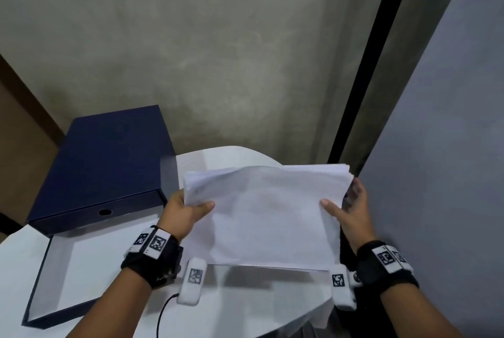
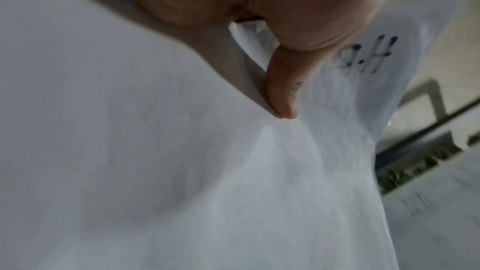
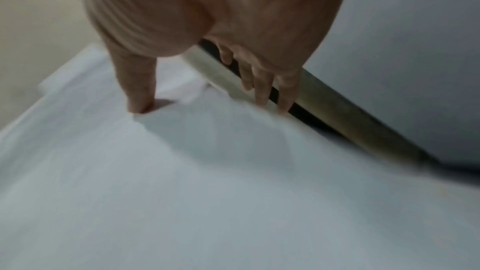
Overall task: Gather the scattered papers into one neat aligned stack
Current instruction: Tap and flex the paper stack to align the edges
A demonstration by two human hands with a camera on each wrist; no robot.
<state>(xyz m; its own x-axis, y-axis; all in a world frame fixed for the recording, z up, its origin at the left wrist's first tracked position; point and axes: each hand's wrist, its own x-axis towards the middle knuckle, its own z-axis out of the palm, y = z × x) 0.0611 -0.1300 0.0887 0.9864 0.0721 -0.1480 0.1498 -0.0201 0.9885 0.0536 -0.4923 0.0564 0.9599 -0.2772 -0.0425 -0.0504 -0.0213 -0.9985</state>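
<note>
papers: all bunched into one stack of papers (image 1: pixel 261 212), held up off the white table (image 1: pixel 245 307), bottom edge just above it
left hand: the left hand (image 1: pixel 185 212) grips the stack's left edge, thumb on top, fingers hidden behind
right hand: the right hand (image 1: pixel 351 209) clamps the right edge the same way
done so far: gathering looks finished, no loose sheets visible
still left: top edges look a bit uneven, so probably tapping square, then laying flat
nearby: open navy box (image 1: pixel 103 163) to the left

— What sort of place is this?
— Looks like an office: a navy file box (image 1: pixel 101 163) lies open on a white table (image 1: pixel 245 307), papers (image 1: pixel 267 215) above it, by a bare grey wall (image 1: pixel 218 51)
</note>
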